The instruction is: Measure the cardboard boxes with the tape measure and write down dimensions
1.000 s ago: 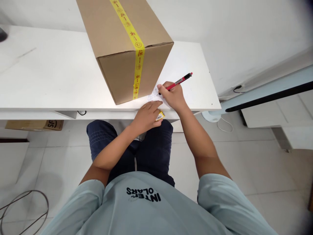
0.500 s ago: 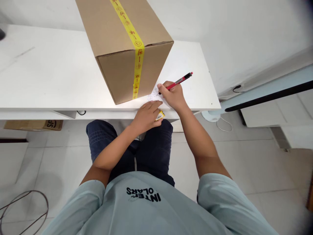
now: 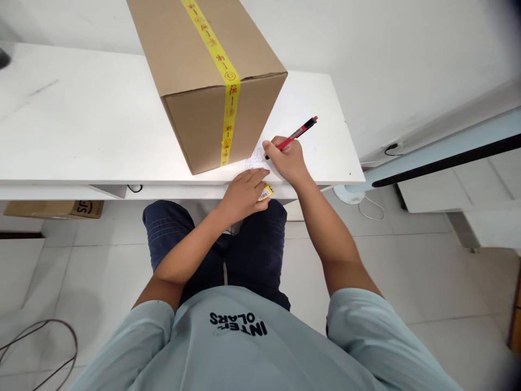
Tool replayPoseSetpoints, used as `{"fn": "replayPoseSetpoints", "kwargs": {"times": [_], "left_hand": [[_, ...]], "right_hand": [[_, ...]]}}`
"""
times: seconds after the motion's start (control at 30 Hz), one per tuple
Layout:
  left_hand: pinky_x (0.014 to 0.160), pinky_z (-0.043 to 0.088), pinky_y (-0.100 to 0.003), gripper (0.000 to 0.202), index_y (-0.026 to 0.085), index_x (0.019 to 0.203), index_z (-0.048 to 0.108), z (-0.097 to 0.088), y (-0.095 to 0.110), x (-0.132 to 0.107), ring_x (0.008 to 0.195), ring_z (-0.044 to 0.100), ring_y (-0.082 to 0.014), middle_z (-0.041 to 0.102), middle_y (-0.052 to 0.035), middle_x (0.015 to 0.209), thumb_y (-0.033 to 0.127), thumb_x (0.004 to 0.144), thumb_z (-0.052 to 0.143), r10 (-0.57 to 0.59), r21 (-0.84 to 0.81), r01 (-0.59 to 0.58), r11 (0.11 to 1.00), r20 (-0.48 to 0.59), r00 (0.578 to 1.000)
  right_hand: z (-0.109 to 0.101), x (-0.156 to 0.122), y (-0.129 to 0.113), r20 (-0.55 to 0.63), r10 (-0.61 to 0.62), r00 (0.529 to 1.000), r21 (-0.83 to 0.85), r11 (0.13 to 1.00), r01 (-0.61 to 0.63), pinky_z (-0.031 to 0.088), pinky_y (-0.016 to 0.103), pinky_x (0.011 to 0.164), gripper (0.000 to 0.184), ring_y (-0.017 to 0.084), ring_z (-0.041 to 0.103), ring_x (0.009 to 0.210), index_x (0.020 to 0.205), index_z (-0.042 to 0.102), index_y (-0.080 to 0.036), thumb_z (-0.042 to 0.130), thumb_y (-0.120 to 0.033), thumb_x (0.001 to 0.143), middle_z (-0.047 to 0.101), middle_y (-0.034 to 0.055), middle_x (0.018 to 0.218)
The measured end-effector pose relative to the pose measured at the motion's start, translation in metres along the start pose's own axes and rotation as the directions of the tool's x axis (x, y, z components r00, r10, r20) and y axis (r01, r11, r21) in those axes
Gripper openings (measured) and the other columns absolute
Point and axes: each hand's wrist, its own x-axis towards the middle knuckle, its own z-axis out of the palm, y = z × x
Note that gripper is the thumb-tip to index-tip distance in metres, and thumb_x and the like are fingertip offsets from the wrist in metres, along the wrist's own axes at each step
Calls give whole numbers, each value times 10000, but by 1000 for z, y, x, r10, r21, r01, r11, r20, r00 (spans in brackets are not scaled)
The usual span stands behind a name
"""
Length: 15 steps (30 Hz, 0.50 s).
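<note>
My right hand (image 3: pixel 288 158) grips a red and black pen (image 3: pixel 299 132), its tip down on a small paper (image 3: pixel 254 158) covered in handwriting. The paper lies near the desk's front edge, close to the cardboard box's lower right corner. My left hand (image 3: pixel 245 191) is at the desk edge, with its fingertips by the paper's lower side. Between its thumb and fingers it holds a small yellow item with a barcode (image 3: pixel 266 193), mostly hidden by the hand. A large cardboard box (image 3: pixel 203 130), sealed with yellow printed tape (image 3: pixel 230 103), stands just beyond both hands.
The white desk (image 3: pixel 81 125) runs along a wall, with an open shelf under its top. Another cardboard box (image 3: pixel 55 209) is below at the left. A pale blue upright stand (image 3: pixel 354 193) with a cable is right of the desk. A dark metal ring frame (image 3: pixel 69 336) stands at the lower left.
The pen's upper end has shifted slightly left and up, with its tip still at the paper. My left hand stays almost in place. The whole view has shifted a little.
</note>
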Motion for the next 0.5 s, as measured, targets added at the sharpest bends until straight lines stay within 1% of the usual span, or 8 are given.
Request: {"fn": "replayPoseSetpoints", "kwargs": {"times": [0.07,0.13,0.2,0.27,0.37,0.5], "left_hand": [[1108,548,-478,244,94,1019,760,0,0,0,1308,655,-352,696,-200,1380,279,860,775,1,-2,-1,1000,-1,1000],[1106,548,-479,236,98,1012,761,0,0,1,1307,656,-354,694,-201,1380,279,861,773,-2,-6,2,1000,2,1000],[1109,545,-484,236,101,1018,760,0,0,1,1312,653,-356,691,-202,1384,280,865,769,-8,-10,8,1000,9,1000],[1113,541,-489,237,105,1027,760,0,0,1,1321,648,-356,689,-201,1390,281,868,764,-15,-12,15,1000,19,1000],[1115,540,-487,241,101,1032,760,-1,1,0,1324,646,-355,688,-197,1396,284,875,756,-11,-13,12,1000,19,1000],[1117,539,-480,256,91,1041,760,-1,1,-1,1316,650,-353,691,-199,1389,287,876,756,-9,-15,9,1000,9,1000]], "right_hand": [[0,0,1,-15,0,1000,1,1000,0,381,269,582,468,105,419,575,584,455,-226,631,-390,985,462,-55,548],[0,0,1,-27,-3,1000,-2,1000,3,369,267,574,478,103,401,571,583,447,-228,635,-411,982,427,-61,539],[0,0,2,-17,-7,1000,-3,1000,7,357,266,567,483,102,387,572,581,437,-230,647,-412,977,404,-66,540],[0,0,2,-12,-5,1000,-6,1000,5,348,270,567,482,102,378,571,579,426,-232,648,-385,978,398,-67,543],[0,0,1,-41,7,999,-25,1000,-8,334,277,569,484,108,373,572,565,408,-234,641,-332,978,387,-67,535],[0,-1,-2,-25,19,1000,-5,1000,-19,348,272,575,446,108,396,568,567,453,-225,630,-295,971,436,-61,534]]}}
